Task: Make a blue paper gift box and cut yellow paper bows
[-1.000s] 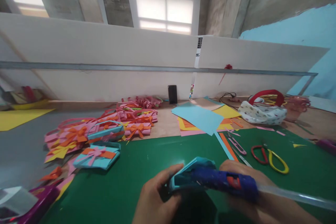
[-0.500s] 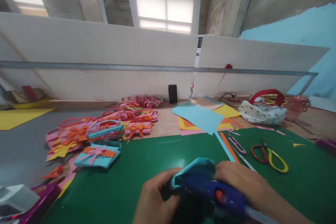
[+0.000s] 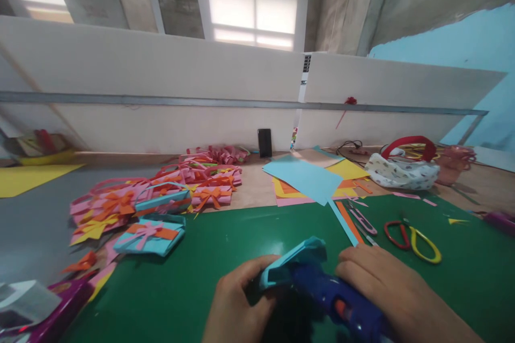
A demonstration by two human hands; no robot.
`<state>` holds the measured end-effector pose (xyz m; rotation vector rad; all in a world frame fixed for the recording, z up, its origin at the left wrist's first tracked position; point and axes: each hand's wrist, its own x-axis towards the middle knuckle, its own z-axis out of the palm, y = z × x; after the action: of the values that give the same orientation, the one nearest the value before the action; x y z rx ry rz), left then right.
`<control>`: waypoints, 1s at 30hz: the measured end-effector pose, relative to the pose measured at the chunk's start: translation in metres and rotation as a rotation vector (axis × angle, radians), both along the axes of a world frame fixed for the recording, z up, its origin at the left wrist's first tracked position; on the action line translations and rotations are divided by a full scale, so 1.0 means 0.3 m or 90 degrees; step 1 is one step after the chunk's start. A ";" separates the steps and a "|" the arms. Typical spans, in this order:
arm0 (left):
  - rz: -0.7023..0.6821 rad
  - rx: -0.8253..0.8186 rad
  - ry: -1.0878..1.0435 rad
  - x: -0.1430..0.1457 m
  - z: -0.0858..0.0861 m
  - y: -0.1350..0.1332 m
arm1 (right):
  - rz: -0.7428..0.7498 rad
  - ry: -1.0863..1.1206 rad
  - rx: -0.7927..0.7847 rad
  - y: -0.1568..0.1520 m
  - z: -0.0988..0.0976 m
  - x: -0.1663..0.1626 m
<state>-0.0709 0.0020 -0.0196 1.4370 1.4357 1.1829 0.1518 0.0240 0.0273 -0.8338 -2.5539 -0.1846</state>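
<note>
- Pinching light-blue folded piece (image 3: 295,261) between left hand (image 3: 239,295) thumb and fingers, just above green mat (image 3: 217,262).
- Gripping blue glue gun (image 3: 332,295) in right hand (image 3: 390,281), finger wrap partly hidden; nose at folded piece, can't tell if touching.
- On mat, right: red-and-yellow-handled scissors (image 3: 426,245).
- Left: light-blue bag (image 3: 161,246), near pink paper pile (image 3: 153,188).
- Past mat: light-blue sheet (image 3: 308,176).
- Farther: black phone (image 3: 264,143), upright.

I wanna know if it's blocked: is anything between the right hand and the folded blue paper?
Yes, the dark blue glue gun, held in the right hand. Its front end is by the folded blue paper in the left hand. I see nothing else between.
</note>
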 end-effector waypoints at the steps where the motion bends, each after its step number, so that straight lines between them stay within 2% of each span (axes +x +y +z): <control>1: 0.006 0.003 0.003 0.000 -0.001 0.000 | -0.003 0.006 0.002 0.001 -0.008 0.004; 3: 0.019 0.010 0.007 0.000 0.000 -0.002 | -0.011 0.036 -0.016 0.007 -0.031 0.022; 7: 0.047 0.033 0.005 0.002 0.007 -0.006 | -0.062 0.133 -0.113 0.029 -0.089 0.096; 12: 0.047 0.038 0.000 -0.004 -0.006 0.000 | -0.105 0.127 -0.156 0.041 -0.129 0.168; 16: 0.029 0.030 -0.010 -0.012 -0.026 0.007 | -0.112 0.084 -0.143 0.044 -0.127 0.168; 21: 0.030 0.038 0.004 -0.007 -0.017 0.001 | -0.028 0.002 -0.144 0.055 -0.105 0.141; 26: 0.022 0.066 0.018 0.003 0.007 -0.011 | -0.090 0.050 -0.121 0.018 -0.093 0.090; 30: 0.019 0.084 0.053 0.001 0.007 -0.013 | -0.061 0.059 -0.096 0.005 -0.098 0.073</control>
<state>-0.0704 -0.0018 -0.0175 1.5757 1.4629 1.2707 0.1737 0.0257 -0.0020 -0.9985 -2.4658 0.0171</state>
